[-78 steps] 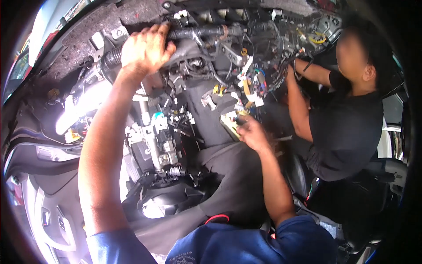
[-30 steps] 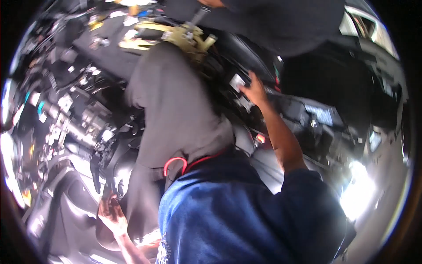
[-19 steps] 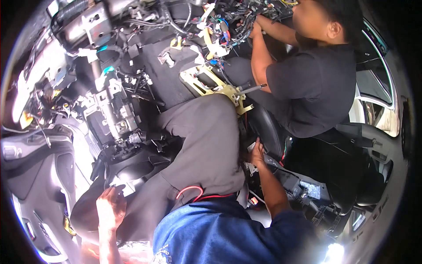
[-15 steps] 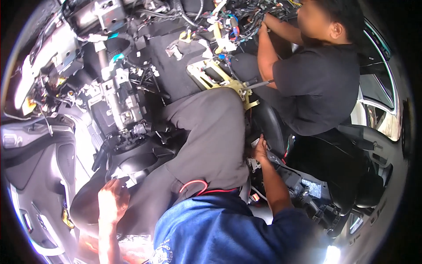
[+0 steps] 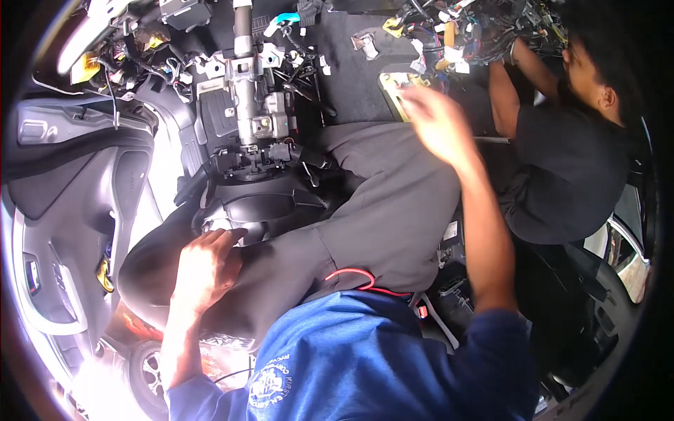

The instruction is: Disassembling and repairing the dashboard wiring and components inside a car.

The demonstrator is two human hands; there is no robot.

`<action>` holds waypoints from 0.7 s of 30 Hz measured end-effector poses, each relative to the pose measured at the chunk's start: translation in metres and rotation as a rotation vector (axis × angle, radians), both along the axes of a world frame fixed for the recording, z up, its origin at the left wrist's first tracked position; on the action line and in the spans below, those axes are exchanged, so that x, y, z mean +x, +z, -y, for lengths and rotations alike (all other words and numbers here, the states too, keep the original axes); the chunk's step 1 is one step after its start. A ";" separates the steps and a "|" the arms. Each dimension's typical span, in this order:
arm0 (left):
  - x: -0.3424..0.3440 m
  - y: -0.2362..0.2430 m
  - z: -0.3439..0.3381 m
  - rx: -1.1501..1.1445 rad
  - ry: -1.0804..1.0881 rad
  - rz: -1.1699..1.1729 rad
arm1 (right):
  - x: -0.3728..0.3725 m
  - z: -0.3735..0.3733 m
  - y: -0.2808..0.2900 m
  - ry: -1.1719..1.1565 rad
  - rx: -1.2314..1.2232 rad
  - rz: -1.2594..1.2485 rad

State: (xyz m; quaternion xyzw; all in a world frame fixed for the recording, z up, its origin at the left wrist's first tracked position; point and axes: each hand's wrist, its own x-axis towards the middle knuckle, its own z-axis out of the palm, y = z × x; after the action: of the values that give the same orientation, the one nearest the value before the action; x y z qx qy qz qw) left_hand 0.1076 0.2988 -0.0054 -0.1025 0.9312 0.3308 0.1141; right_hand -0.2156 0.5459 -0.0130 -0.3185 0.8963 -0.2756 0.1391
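Note:
I sit in a car's driver seat with the dashboard stripped out. My left hand [image 5: 203, 266] lies on my left thigh in dark grey trousers [image 5: 365, 210], fingertips close to the black lower shroud [image 5: 260, 203] of the bare steering column [image 5: 242, 84]. It holds nothing. My right hand [image 5: 435, 123] is raised and blurred, fingers loose and empty, just below a yellowish metal bracket [image 5: 397, 81] at the centre of the dash.
A co-worker in a black shirt [image 5: 569, 161] sits in the passenger seat, one hand up in the bundle of loose wiring and connectors [image 5: 456, 35]. The grey door panel [image 5: 70, 196] is on my left. Bright daylight comes through the open door at lower left.
The view has tilted back toward the dash. My right hand rose from beside the seat toward the centre bracket. My left hand moved up onto my thigh near the column shroud.

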 end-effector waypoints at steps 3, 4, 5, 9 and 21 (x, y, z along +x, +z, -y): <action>-0.011 0.009 0.001 -0.020 0.023 -0.035 | -0.046 0.097 -0.080 0.437 0.666 0.136; -0.009 0.011 0.003 0.008 0.099 -0.011 | -0.045 0.119 -0.101 0.521 0.774 0.160; -0.006 0.019 0.004 0.024 0.178 0.011 | -0.044 0.138 -0.122 0.609 0.872 0.179; -0.004 0.003 0.016 0.057 0.312 0.065 | -0.052 0.167 -0.215 0.375 0.835 0.239; -0.027 -0.023 0.036 0.232 0.527 0.145 | -0.046 0.187 -0.338 -0.069 0.176 0.327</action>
State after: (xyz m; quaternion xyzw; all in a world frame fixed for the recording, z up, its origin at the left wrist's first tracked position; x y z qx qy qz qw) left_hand 0.0804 0.2632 -0.0289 -0.3506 0.8177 0.4452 0.1016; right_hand -0.2617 0.3587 -0.3510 -0.2251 0.8928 -0.2489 0.3006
